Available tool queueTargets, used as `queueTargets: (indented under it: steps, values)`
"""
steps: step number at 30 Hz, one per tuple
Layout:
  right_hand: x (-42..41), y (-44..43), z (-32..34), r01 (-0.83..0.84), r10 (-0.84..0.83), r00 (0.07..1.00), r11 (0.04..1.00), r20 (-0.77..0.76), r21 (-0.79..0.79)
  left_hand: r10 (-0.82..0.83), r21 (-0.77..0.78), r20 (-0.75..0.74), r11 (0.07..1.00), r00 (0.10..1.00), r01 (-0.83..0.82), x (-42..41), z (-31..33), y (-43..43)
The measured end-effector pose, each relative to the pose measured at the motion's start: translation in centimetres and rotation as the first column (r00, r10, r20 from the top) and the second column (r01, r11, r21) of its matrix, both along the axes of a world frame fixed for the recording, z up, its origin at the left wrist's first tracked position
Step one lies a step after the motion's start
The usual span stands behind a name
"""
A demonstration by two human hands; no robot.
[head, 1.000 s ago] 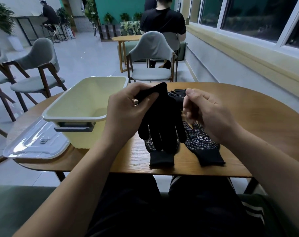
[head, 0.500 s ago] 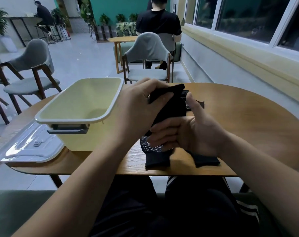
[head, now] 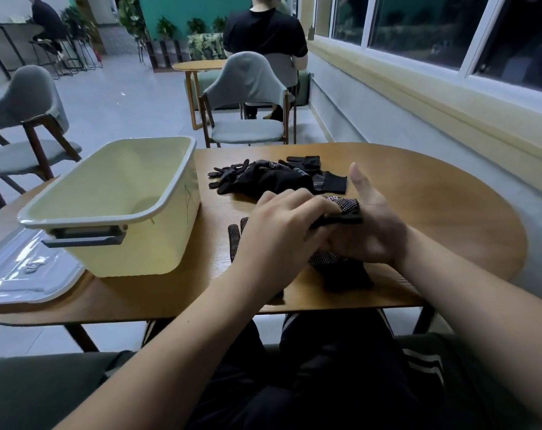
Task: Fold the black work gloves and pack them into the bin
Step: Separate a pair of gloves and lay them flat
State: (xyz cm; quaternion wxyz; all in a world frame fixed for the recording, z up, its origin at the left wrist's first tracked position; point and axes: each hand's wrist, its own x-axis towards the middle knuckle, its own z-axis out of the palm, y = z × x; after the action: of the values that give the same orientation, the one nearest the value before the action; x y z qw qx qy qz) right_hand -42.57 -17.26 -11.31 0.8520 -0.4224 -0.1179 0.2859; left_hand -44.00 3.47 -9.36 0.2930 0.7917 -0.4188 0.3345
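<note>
A pair of black work gloves [head: 341, 209] with white grip dots lies doubled over on the wooden table [head: 434, 193], near the front edge. Its cuffs [head: 347, 277] point toward me and some fingertips [head: 234, 240] stick out to the left. My left hand [head: 279, 234] lies on top, fingers curled over the folded edge. My right hand [head: 372, 234] stands against the right side of the fold, thumb straight up, its fingers running under my left fingers. The cream bin [head: 173, 193] sits at the left, with nothing visible inside.
A loose pile of several more black gloves [head: 263, 178] lies behind my hands, just right of the bin. A clear plastic lid [head: 24, 274] lies at the table's left edge. A grey chair [head: 248, 88] stands across the table, with a seated person behind it.
Both hands came down from mid-air to the table with the gloves, which are now folded over and held flat. My right hand shifted to the fold's right side, thumb raised.
</note>
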Motion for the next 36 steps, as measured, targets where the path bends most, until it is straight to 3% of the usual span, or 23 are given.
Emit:
queueTargets:
  steps: [12,36]
  values:
    - [1.7,-3.6,-1.7,0.131,-0.13,0.991,0.991,0.026,-0.01,-0.046,0.137,-0.063,0.989,0.997,0.054,-0.6,-4.0,-2.2]
    - [2.0,-3.5,-2.3,0.152,-0.156,0.988,0.979,-0.02,-0.134,-0.151,0.25,-0.063,0.955,0.987,0.162,-1.2,-7.7,-2.2]
